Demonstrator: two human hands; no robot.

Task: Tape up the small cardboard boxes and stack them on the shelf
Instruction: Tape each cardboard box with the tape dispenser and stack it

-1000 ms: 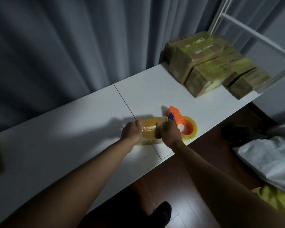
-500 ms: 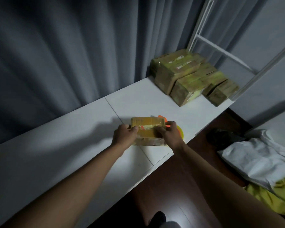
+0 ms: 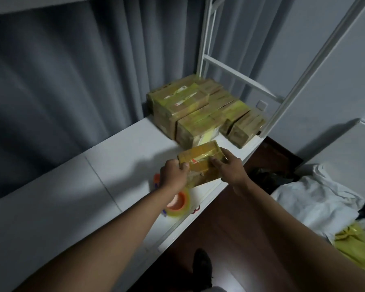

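Note:
A small taped cardboard box [image 3: 200, 160] is held above the white shelf board [image 3: 118, 152], tilted, between both hands. My left hand [image 3: 173, 175] grips its left end and my right hand [image 3: 230, 167] grips its right end. Just beyond it, at the far right of the board, stands a stack of several taped boxes [image 3: 198, 110]. An orange tape dispenser with a clear roll [image 3: 177, 204] lies on the board under my left wrist, partly hidden.
White shelf uprights and a crossbar [image 3: 236, 74] rise behind the stack. A grey curtain [image 3: 72, 70] hangs along the back. On the right lie white cloth or bags [image 3: 316, 199] and something yellow [image 3: 354, 243] above a dark wood floor.
Both hands lifted the box off the board and carried it right, toward the stack. The tape dispenser stayed on the board and now lies under my left wrist.

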